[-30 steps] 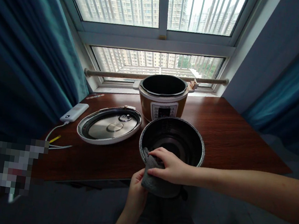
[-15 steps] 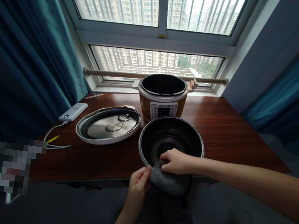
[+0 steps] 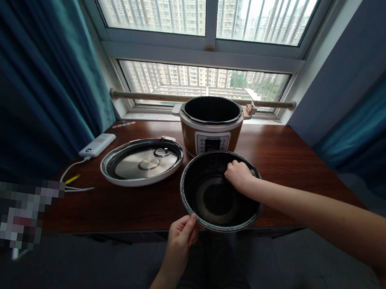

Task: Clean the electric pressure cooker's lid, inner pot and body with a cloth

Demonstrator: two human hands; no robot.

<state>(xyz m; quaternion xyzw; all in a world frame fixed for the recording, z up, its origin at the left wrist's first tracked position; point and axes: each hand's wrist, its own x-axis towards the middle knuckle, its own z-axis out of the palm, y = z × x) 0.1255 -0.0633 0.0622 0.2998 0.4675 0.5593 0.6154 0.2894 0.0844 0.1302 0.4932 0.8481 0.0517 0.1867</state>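
Observation:
My left hand (image 3: 182, 234) pinches the near-left rim of a dark inner pot (image 3: 204, 189), thumb on top. The pot sits at the table's front edge, its mouth tipped toward me. Inside it, my right hand (image 3: 239, 174) is closed against the far-right wall. A grey cloth was in that hand a moment ago; now it is almost wholly hidden behind the fingers. Just behind the pot stands an electric pressure cooker (image 3: 212, 135), white and gold with a control panel, its top open. To the left, its round lid (image 3: 147, 162) lies with the metal inner side up.
A white device (image 3: 97, 145) with a cable lies at the left of the brown wooden table (image 3: 305, 165). Blurred-out items (image 3: 25, 216) are at the lower left. A barred window with a wooden rod (image 3: 149, 96) is at the back, between blue curtains (image 3: 48, 47).
My right hand has moved from the pot's near rim to its far-right inner wall, taking the grey cloth off the near rim. My left hand keeps its hold on the rim.

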